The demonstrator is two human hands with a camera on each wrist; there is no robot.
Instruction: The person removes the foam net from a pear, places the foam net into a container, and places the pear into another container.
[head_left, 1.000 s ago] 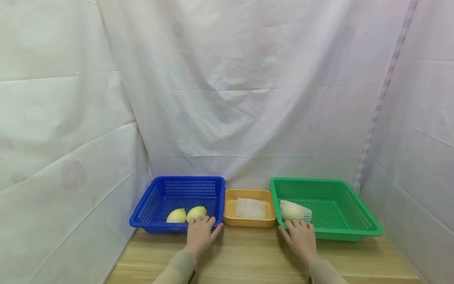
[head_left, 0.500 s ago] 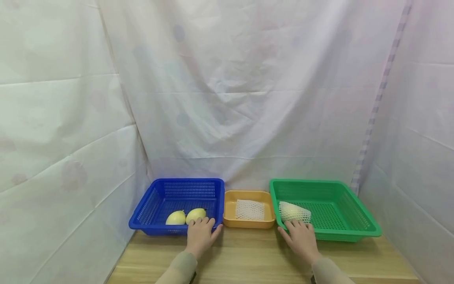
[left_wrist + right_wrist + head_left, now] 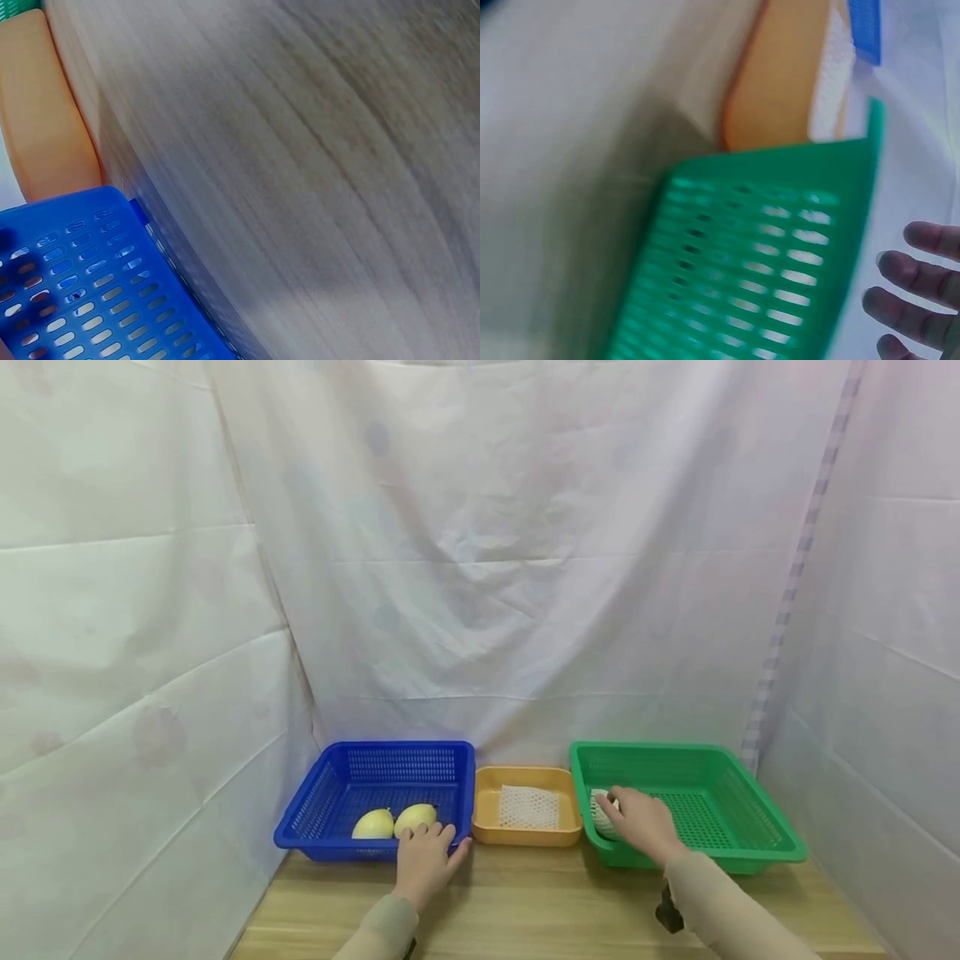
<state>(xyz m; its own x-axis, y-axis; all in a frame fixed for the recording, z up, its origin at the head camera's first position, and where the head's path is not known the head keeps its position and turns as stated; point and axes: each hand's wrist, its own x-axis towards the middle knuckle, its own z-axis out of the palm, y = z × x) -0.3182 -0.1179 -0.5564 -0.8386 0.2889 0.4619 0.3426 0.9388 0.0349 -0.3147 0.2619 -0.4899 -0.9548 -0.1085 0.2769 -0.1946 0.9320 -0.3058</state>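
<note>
My left hand point(image 3: 426, 864) rests on the front rim of the blue basket point(image 3: 330, 843), fingers relaxed over the edge near its right corner. Behind those fingertips, two yellow-green pears point(image 3: 372, 824) lie side by side in the basket. My right hand point(image 3: 647, 822) is above the front left part of the green basket point(image 3: 750, 852). Its fingers reach over a pear in a white foam net point(image 3: 600, 817) and hide most of it. In the right wrist view the fingers point(image 3: 907, 274) are spread, extending past the green rim, with nothing held between them.
Between the baskets stands an orange tray point(image 3: 525, 837) with a flat white foam net point(image 3: 528, 807) inside. All three containers sit on a wooden table point(image 3: 525, 902), against a white cloth backdrop point(image 3: 480, 627). Cloth also hangs at both sides.
My right hand has lifted from the green basket's front rim and moved in over the netted pear, its forearm swinging out to the right. The left hand stays in place.
</note>
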